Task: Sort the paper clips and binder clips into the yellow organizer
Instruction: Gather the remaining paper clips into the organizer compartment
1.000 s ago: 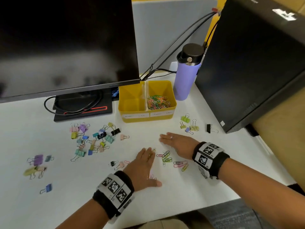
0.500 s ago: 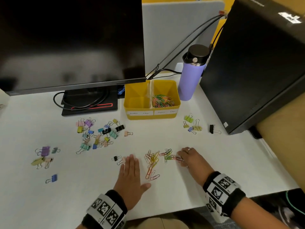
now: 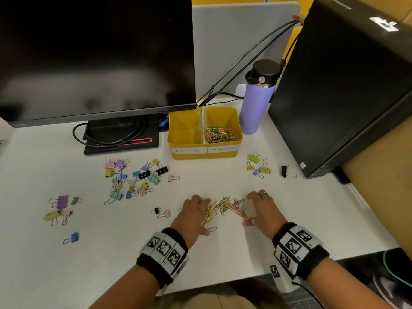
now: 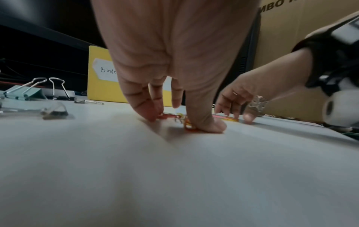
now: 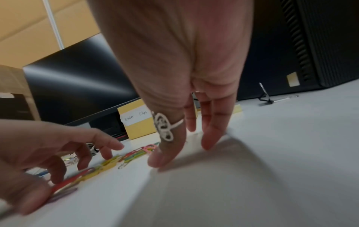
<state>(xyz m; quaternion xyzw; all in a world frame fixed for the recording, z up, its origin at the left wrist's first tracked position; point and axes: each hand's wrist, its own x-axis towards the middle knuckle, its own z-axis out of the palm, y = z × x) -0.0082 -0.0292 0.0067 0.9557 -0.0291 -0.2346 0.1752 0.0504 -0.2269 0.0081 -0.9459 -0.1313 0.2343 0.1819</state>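
Note:
The yellow organizer [image 3: 225,152] stands mid-desk; its left "Binder Clips" compartment [image 3: 186,136] looks empty and its right one holds coloured paper clips [image 3: 219,134]. A loose heap of paper clips [image 3: 226,207] lies near the front edge between my hands. My left hand [image 3: 195,211] rests its fingertips on the heap's left side, thumb pressing an orange clip [image 4: 189,127]. My right hand [image 3: 263,207] touches the table at the heap's right side with spread, fairly straight fingers [image 5: 208,138]. Neither hand grips anything. Binder clips [image 3: 133,177] lie scattered on the left.
More binder clips sit right of the organizer [image 3: 258,165], with a black one [image 3: 285,171] beside the computer tower [image 3: 345,85]. Further ones lie far left [image 3: 60,208] and by my left hand [image 3: 161,212]. A purple bottle [image 3: 256,103] and a monitor [image 3: 95,54] stand behind.
My left hand has slid right and forward onto the paper clips. The clips now lie bunched closer together between the two hands. The right hand has shifted slightly.

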